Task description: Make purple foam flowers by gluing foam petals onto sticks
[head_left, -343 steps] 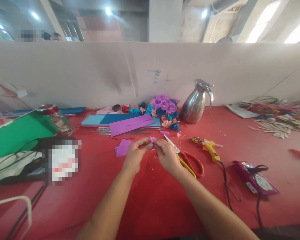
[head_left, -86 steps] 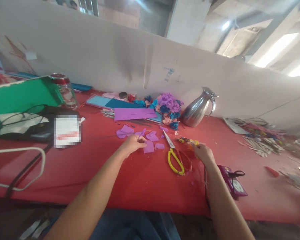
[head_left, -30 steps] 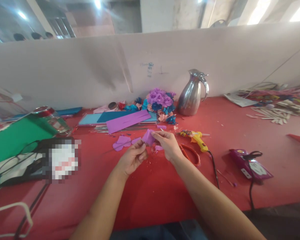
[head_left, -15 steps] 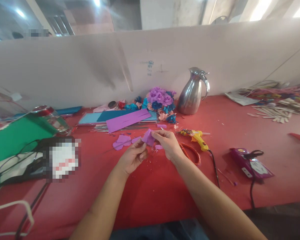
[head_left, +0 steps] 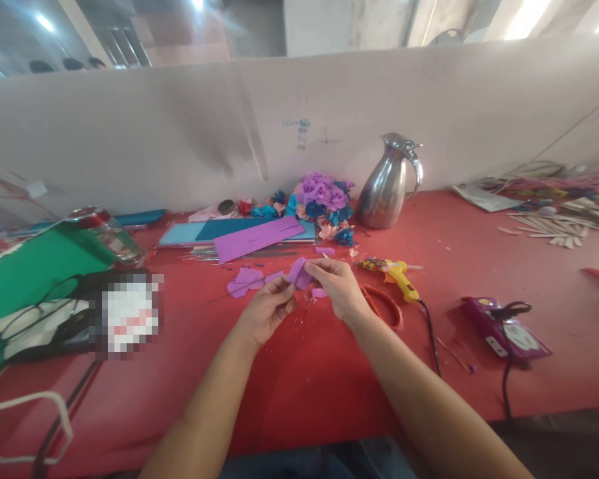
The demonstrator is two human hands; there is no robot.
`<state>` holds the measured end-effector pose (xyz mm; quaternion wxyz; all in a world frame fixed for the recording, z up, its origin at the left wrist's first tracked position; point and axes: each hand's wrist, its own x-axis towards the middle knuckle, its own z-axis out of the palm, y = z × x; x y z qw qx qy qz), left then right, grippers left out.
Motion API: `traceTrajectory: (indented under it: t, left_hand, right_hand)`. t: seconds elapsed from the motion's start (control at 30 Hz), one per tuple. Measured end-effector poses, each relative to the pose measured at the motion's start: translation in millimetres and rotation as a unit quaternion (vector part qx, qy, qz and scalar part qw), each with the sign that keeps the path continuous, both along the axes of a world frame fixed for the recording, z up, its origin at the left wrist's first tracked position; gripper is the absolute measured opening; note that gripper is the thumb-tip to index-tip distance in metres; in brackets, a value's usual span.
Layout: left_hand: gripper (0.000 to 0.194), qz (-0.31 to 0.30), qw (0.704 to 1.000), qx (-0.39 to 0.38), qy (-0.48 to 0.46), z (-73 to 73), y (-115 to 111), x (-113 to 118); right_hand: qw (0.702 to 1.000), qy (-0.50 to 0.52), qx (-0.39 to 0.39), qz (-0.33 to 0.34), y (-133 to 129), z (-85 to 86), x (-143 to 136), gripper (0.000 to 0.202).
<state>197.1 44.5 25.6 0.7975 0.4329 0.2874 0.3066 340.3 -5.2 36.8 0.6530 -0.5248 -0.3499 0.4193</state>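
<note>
Between my two hands is a small purple paper petal (head_left: 298, 273), held above the red table. My left hand (head_left: 265, 307) pinches its lower left edge, while the fingers of my right hand (head_left: 335, 279) grip its right side. Just left of the petal lie more cut purple paper pieces (head_left: 247, 281). Beneath my hands, another purple scrap (head_left: 319, 293) rests on the table. Red-orange scissor handles (head_left: 387, 306) show beside my right wrist; my hand hides much of the rest. A purple paper strip (head_left: 259, 238) lies behind, on blue sheets (head_left: 180, 233).
A yellow glue gun (head_left: 397, 276) with a black cord lies right of my hands, near a purple power box (head_left: 506, 329). At the back stand a bunch of paper flowers (head_left: 324, 196) and a steel jug (head_left: 387, 183). A glass jar (head_left: 107, 236) leans at left.
The petal's shape between my fingers has altered slightly, looking more curled. Both hands keep their hold, and the whole view has shifted a little.
</note>
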Motion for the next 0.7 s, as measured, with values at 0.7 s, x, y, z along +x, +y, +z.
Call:
traceTrajectory:
  t: [0.7]
  left_hand:
    - [0.03, 0.036, 0.998, 0.032, 0.039, 1.2, -3.2, -0.2]
  right_hand:
    - [0.997, -0.017, -0.016, 0.069, -2.4, 1.9, 2.6, 0.025]
